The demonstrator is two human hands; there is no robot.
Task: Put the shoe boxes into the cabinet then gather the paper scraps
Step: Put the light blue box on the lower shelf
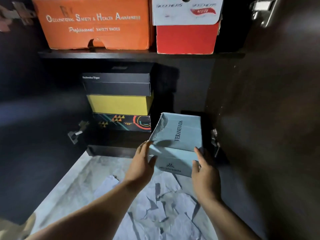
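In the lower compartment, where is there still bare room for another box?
Left of the box stack, toward the hinge, and above the blue box, under the shelf. The shelf itself is crowded by the orange box and red box; paper scraps litter the floor in front.

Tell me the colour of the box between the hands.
The box is pale blue with dark lettering, seen best in the head view.

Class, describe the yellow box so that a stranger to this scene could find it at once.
Look in the dark cabinet, below the shelf that carries the orange box. There the yellow box sits under a black box and over a patterned box. It alone is plain yellow.
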